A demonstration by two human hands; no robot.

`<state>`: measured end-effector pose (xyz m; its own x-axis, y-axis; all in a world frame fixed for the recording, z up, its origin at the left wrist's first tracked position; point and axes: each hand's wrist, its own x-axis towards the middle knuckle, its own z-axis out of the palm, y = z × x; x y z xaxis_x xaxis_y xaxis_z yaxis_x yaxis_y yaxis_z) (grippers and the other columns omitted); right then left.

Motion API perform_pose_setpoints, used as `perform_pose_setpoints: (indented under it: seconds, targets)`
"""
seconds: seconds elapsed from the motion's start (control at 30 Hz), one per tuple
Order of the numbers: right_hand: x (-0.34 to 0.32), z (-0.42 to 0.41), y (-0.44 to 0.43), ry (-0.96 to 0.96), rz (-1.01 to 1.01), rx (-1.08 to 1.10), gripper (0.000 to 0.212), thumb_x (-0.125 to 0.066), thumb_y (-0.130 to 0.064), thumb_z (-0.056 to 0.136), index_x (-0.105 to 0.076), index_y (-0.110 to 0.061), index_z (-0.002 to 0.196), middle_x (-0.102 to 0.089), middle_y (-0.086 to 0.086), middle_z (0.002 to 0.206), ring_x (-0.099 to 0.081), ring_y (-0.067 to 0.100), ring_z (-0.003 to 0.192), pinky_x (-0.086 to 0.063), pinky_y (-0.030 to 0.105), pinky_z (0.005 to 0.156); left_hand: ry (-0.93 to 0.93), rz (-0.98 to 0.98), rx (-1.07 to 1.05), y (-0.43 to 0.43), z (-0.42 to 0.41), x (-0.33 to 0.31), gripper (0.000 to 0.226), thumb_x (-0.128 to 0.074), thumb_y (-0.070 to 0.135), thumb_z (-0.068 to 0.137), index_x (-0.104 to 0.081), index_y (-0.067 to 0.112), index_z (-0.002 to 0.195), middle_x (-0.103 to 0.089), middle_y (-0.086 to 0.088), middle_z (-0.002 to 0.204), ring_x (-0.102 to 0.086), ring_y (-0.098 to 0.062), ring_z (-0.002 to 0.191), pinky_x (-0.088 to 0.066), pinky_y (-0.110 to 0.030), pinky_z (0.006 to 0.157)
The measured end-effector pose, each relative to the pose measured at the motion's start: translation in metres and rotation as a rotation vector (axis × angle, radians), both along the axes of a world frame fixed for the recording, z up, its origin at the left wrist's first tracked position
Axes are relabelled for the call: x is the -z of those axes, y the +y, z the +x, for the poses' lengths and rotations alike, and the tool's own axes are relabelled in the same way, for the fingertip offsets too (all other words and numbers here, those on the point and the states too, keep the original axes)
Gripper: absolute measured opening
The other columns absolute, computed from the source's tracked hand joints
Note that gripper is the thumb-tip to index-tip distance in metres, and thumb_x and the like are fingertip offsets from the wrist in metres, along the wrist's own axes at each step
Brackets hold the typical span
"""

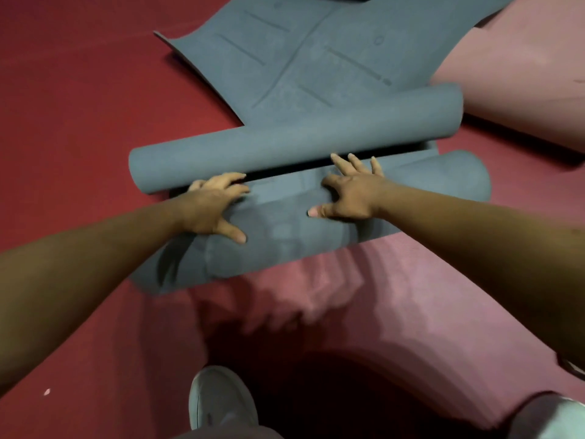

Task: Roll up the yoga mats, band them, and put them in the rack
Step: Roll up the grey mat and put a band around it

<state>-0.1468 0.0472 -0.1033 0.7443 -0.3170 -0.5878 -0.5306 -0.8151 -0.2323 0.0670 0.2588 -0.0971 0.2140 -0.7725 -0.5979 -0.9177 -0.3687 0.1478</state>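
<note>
A grey-blue yoga mat [294, 68] lies on the red floor, its far part flat with line markings. A curl of the mat [294, 137] stands across the middle like a tube. The near end of the mat [285, 236] is a loose roll under my hands. My left hand [212, 207] presses on the near roll at its left, fingers spread and reaching to the dark gap under the curl. My right hand [351, 191] presses flat on the roll to the right, fingers straight and spread. No band and no rack are in view.
A pink mat [395, 296] lies under the near end of the grey one and runs toward me. Another stretch of pink mat [519, 83] shows at the upper right. My shoes [221, 400] stand at the bottom edge on the red floor [79, 106].
</note>
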Motion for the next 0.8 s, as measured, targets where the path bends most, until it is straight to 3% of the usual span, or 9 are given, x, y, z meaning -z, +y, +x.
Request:
perform_pose_setpoints:
  seconds: [0.1,0.17,0.23,0.3,0.37,0.43,0.5,0.63,0.8]
  targets:
    - [-0.003,0.021,0.010,-0.127,-0.208,-0.007,0.065,-0.038,-0.070,0.093,-0.046,-0.025,0.140,-0.035,0.016,0.146,-0.032,0.035,0.138,-0.022,0.055,0.113,0.006,-0.093,-0.084,-0.002,0.014,-0.001,0.106,-0.048,0.084,0.067,-0.039,0.016,0.147,-0.036,-0.005,0.153,-0.037,-0.025,0.140,-0.032,-0.045,0.111]
    - [-0.005,0.028,0.025,-0.183,-0.238,-0.036,0.064,-0.035,-0.067,0.095,-0.046,-0.019,0.137,-0.041,0.016,0.140,-0.039,0.036,0.130,-0.028,0.052,0.107,0.050,-0.134,-0.181,-0.002,0.013,0.008,0.078,-0.056,0.056,0.091,-0.035,0.010,0.150,-0.031,-0.009,0.158,-0.029,-0.023,0.146,-0.024,-0.035,0.118]
    - [0.001,0.022,0.038,-0.122,-0.243,-0.137,0.094,-0.037,-0.084,0.081,-0.036,-0.015,0.144,-0.037,0.020,0.144,-0.036,0.040,0.132,-0.023,0.058,0.109,0.132,-0.122,-0.272,0.000,0.007,0.016,0.061,-0.049,0.032,0.102,-0.025,0.012,0.154,-0.011,-0.006,0.164,-0.006,-0.018,0.152,-0.008,-0.029,0.120]
    - [0.008,0.012,0.044,-0.036,-0.297,-0.272,0.119,-0.049,-0.090,0.068,-0.018,-0.012,0.153,-0.028,0.021,0.151,-0.027,0.044,0.138,-0.017,0.064,0.112,0.200,-0.116,-0.311,0.001,0.000,0.019,0.059,-0.043,0.029,0.104,-0.018,0.018,0.156,-0.003,-0.005,0.165,0.002,-0.016,0.152,-0.003,-0.026,0.118]
    - [0.011,0.017,0.039,-0.033,-0.288,-0.272,0.123,-0.063,-0.083,0.060,-0.018,-0.015,0.153,-0.031,0.018,0.148,-0.031,0.042,0.136,-0.018,0.062,0.112,0.192,-0.118,-0.360,-0.006,-0.006,0.018,0.073,-0.052,0.045,0.097,-0.016,0.021,0.157,-0.009,-0.006,0.165,-0.006,-0.017,0.152,-0.007,-0.026,0.119]
    - [0.008,0.032,0.029,-0.047,-0.228,-0.227,0.122,-0.071,-0.080,0.051,-0.027,-0.020,0.147,-0.042,0.012,0.140,-0.040,0.037,0.127,-0.024,0.058,0.109,0.184,-0.098,-0.263,-0.003,-0.011,0.013,0.109,-0.070,0.068,0.071,-0.017,0.023,0.156,-0.025,-0.006,0.159,-0.025,-0.022,0.146,-0.022,-0.034,0.119]
    - [0.005,0.043,0.021,-0.026,-0.173,-0.221,0.122,-0.075,-0.079,0.046,-0.031,-0.022,0.144,-0.047,0.008,0.137,-0.045,0.034,0.124,-0.026,0.057,0.108,0.086,-0.031,-0.103,0.001,-0.014,0.011,0.137,-0.075,0.082,0.044,-0.013,0.029,0.155,-0.037,-0.006,0.151,-0.038,-0.026,0.138,-0.036,-0.045,0.112]
    - [0.003,0.037,0.024,-0.037,-0.198,-0.269,0.123,-0.075,-0.080,0.046,-0.032,-0.020,0.145,-0.049,0.007,0.137,-0.046,0.033,0.124,-0.028,0.056,0.108,-0.073,0.050,-0.008,-0.009,-0.016,0.007,0.133,-0.075,0.082,0.036,-0.016,0.037,0.146,-0.056,-0.001,0.130,-0.050,-0.029,0.118,-0.044,-0.049,0.097]
    - [0.000,0.014,0.034,0.015,-0.172,-0.334,0.118,-0.071,-0.083,0.049,-0.036,-0.021,0.143,-0.049,0.006,0.138,-0.048,0.033,0.125,-0.034,0.053,0.105,0.104,0.054,-0.022,0.008,-0.040,0.007,0.126,-0.078,0.079,0.037,-0.021,0.040,0.143,-0.056,0.009,0.130,-0.053,-0.020,0.113,-0.046,-0.038,0.099]
